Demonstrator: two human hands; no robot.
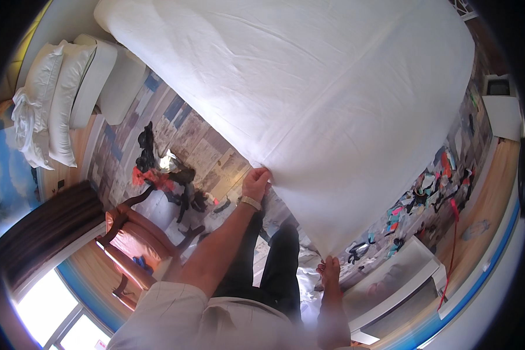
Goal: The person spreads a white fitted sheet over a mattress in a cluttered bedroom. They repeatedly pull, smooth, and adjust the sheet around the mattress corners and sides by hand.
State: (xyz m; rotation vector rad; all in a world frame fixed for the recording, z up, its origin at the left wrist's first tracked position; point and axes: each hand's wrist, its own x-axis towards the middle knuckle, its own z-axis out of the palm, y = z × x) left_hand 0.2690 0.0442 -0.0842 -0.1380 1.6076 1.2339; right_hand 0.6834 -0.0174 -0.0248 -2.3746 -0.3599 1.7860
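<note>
A large white bed sheet [315, 100] spreads over a bed before me, with creases and a long fold line running across it. My left hand [257, 183], with a watch [249, 202] at the wrist, pinches the sheet's edge near the middle of the view. Lower and to the right, my right hand [329, 269] grips a corner of the sheet, which is drawn out taut to a point. Between the two hands the edge hangs in a nearly straight line above my legs.
White pillows [63, 105] stand at the upper left. A wooden armchair [135, 236] with reddish padding is at lower left. Dark and red cloth pieces [157, 175] lie on the patterned floor; colourful scraps [420, 192] litter the right side. A white cabinet [393, 288] sits at lower right.
</note>
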